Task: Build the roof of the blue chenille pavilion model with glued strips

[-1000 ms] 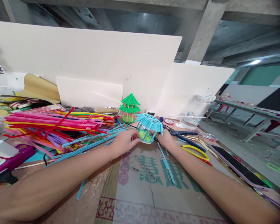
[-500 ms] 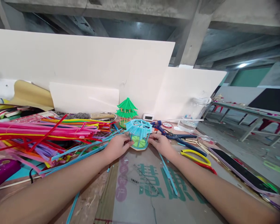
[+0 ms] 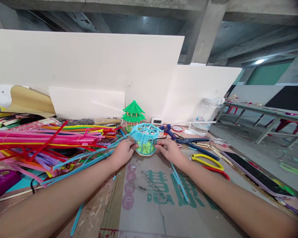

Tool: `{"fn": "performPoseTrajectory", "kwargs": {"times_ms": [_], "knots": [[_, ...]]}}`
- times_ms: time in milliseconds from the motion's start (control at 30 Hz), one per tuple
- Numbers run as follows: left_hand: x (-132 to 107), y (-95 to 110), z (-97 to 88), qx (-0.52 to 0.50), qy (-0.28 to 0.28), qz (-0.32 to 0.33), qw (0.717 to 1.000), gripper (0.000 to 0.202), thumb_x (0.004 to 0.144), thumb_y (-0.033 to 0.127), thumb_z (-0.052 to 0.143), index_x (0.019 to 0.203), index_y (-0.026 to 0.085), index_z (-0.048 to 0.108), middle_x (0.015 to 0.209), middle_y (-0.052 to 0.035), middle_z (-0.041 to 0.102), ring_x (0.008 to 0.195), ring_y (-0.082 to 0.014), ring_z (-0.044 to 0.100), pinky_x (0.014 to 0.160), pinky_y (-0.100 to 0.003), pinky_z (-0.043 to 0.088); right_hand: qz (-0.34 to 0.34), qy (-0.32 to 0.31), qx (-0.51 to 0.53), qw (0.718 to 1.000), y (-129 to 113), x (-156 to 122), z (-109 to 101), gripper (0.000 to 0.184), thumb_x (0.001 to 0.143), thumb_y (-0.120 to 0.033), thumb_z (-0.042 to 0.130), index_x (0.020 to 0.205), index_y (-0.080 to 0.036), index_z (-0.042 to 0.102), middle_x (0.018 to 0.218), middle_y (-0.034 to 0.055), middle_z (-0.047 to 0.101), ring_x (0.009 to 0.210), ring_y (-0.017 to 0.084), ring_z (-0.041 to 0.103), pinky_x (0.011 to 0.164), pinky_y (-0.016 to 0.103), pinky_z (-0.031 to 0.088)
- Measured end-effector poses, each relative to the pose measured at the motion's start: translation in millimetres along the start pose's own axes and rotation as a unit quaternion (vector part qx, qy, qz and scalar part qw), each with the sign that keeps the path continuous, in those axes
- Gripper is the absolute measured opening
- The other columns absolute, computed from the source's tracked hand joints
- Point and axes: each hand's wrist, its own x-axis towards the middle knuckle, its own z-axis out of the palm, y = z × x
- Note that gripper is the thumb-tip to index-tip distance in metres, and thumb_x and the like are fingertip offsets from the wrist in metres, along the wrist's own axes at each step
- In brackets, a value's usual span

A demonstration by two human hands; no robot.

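A small blue pavilion model [image 3: 146, 140] made of pipe cleaners, with a partly covered roof frame and a green floor, is held between my two hands. My left hand [image 3: 124, 151] pinches its left side near the posts. On the opposite side, the fingers of my right hand [image 3: 171, 151] grip the right edge. Just behind it stands a green tiered pavilion model [image 3: 133, 114]. Cut blue pipe cleaner strips [image 3: 179, 181] lie on the board below my right hand, and longer blue pipe cleaners [image 3: 81, 168] run beside my left forearm.
To the left is a pile of colourful pipe cleaners [image 3: 39, 138]. On the right lie a blue glue gun [image 3: 169, 131], pliers [image 3: 198, 145], yellow-and-red-handled scissors [image 3: 208, 162] and a phone [image 3: 255, 173]. A white timer [image 3: 157, 121] and a clear plastic jug [image 3: 206, 115] stand at the back.
The view has shifted slightly. The blue pavilion model seems tilted a little more, its left eave lower, with both hands still on it.
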Motion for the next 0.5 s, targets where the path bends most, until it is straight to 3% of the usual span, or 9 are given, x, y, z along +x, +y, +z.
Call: {"fn": "performPoseTrajectory", "kwargs": {"times_ms": [167,300,400,500], "knots": [[1,-1,-0.4,0.012,-0.013,-0.009,1.000,0.026,0.094,0.028,0.046,0.078,0.016,0.063,0.085,-0.0089,0.068,0.085,-0.0215,0.063,0.077,-0.031,0.045,0.014,-0.012,-0.010,1.000,-4,2,-10,0.020,0.087,-0.031,0.054,0.082,-0.019,0.069,0.084,0.0053,0.071,0.081,0.020,0.061,0.076,0.032,0.043],[1,-1,-0.8,0.035,-0.016,-0.011,0.999,0.029,0.094,0.031,0.044,0.075,0.017,0.059,0.079,-0.0078,0.066,0.079,-0.0224,0.062,0.071,-0.031,0.043,0.058,-0.046,-0.006,0.997,-3,10,-45,0.023,0.086,-0.034,0.052,0.089,-0.017,0.067,0.078,0.0033,0.068,0.070,0.017,0.059,0.065,0.028,0.042],[0,-1,-0.5,0.049,-0.013,-0.008,0.999,0.030,0.094,0.034,0.043,0.073,0.018,0.056,0.076,-0.0064,0.064,0.075,-0.0220,0.061,0.067,-0.030,0.041,0.070,-0.133,-0.018,0.988,-11,13,-79,0.024,0.084,-0.039,0.055,0.085,-0.018,0.067,0.074,0.0003,0.066,0.065,0.014,0.056,0.059,0.026,0.039],[0,-1,0.0,0.066,-0.014,-0.016,0.998,0.030,0.094,0.035,0.043,0.071,0.019,0.053,0.074,-0.0058,0.062,0.072,-0.0218,0.060,0.064,-0.030,0.040,0.055,-0.214,-0.044,0.974,-28,11,-102,0.028,0.085,-0.041,0.055,0.090,-0.018,0.069,0.082,0.0017,0.067,0.073,0.016,0.058,0.063,0.026,0.040]]}}
